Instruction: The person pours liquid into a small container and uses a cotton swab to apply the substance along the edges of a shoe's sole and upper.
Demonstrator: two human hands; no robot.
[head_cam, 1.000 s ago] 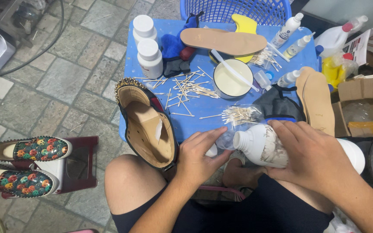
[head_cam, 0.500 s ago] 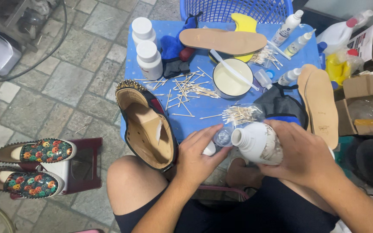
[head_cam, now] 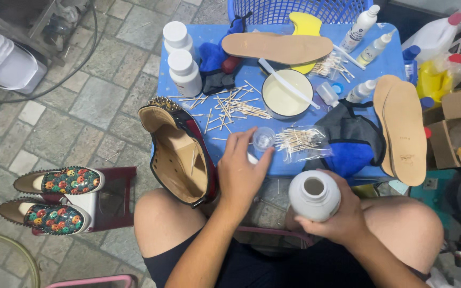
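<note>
1. The right hand [head_cam: 342,216], at lower centre-right of the frame, is wrapped around a white bottle [head_cam: 314,195]. The bottle stands upright with its mouth open and sits just below the near edge of the blue worktop [head_cam: 241,154], above the person's knees.
2. The left hand [head_cam: 241,170], at centre frame, rests on the worktop's near edge with fingers loosely curled. Its fingertips touch a small clear cup [head_cam: 263,137]. Whether it grips the cup cannot be told.
3. Just left of that hand, a spiked shoe [head_cam: 180,152] leans over the worktop edge, opening upward.
4. Right of the cup lies a clear bag of cotton swabs [head_cam: 300,141]. More loose swabs [head_cam: 230,106] are scattered above.
5. A white bowl [head_cam: 286,98] with a stick across it sits at upper centre.
6. Insoles [head_cam: 404,133] lie at the right, and a patterned pair of shoes [head_cam: 54,200] rests at lower left.
</note>
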